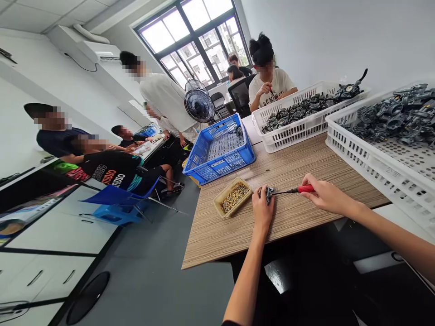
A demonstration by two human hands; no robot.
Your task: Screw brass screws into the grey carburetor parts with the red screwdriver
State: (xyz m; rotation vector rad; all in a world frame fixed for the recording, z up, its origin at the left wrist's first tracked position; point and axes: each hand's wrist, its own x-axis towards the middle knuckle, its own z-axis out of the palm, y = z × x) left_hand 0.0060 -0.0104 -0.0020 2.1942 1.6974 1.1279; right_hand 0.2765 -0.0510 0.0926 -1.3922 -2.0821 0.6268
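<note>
On the wood-grain table (217,235), my left hand (263,209) is closed around a small dark metal part (269,194) and holds it against the tabletop. My right hand (322,194) grips the red handle of a screwdriver (302,188). Its shaft lies nearly level, pointing left, and the tip meets the dark part. My left fingers cover much of that part. Just left of my left hand stands a beige tray (217,209) with many small brass-coloured screws (236,197) in it.
A blue crate (217,170) with a few dark parts stands at the table's far left edge. Two white crates (272,145) (370,167) heaped with dark metal parts line the far and right sides. Across the table sits a co-worker (270,86); other people are farther left.
</note>
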